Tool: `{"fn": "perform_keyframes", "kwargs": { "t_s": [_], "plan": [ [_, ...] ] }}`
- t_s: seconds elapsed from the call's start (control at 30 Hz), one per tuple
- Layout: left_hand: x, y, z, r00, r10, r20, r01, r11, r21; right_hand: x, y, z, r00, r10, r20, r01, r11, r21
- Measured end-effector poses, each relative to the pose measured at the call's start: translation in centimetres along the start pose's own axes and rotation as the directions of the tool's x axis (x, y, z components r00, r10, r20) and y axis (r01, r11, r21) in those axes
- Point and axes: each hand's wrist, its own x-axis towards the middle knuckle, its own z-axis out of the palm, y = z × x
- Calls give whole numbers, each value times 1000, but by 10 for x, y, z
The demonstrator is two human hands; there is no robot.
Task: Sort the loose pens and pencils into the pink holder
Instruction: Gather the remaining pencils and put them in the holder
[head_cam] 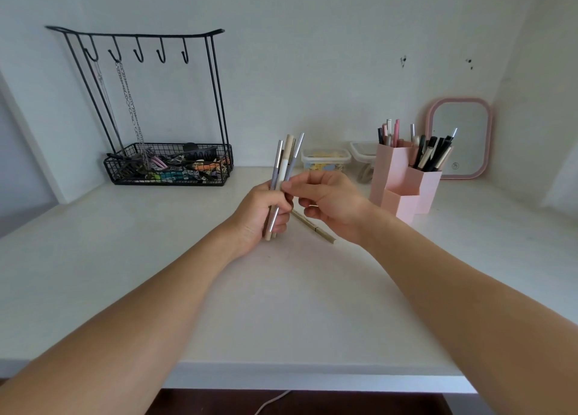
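Note:
My left hand (266, 209) is closed around a bundle of pens (286, 161), grey, beige and white, held upright above the white desk. My right hand (328, 200) is just to the right of it, thumb and forefinger pinching one pen of the bundle at mid-shaft. One beige pen (316, 228) lies loose on the desk beneath my right hand, partly hidden by it. The pink holder (397, 180) stands to the right, with three hexagonal tubes. Its two taller tubes hold several pens; the short front tube looks empty.
A black wire rack (169, 167) with hooks, chains and a basket of clips stands at the back left. Two small clear boxes (325, 159) sit against the wall behind my hands. A pink-framed mirror (458, 139) leans at the back right. The desk's front edge (312, 380) is near me.

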Motion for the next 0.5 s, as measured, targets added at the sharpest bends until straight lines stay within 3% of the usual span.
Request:
{"fn": "perform_keyframes", "kwargs": {
  "t_s": [0.17,0.3,0.43,0.5],
  "plan": [
    [1,-5,1,1000,-10,-30,13,997,74,1,2,4,978,-175,-115,149,967,-208],
    [4,-8,1,997,52,-49,-46,992,116,4,5,6,958,-263,-111,226,936,-269],
    [6,-9,-1,981,72,-180,-63,997,55,9,6,1,957,-255,-141,176,892,-417],
    [8,-7,-5,962,52,-269,-52,999,9,12,5,-8,954,-249,-169,89,770,-632]
  ]
}}
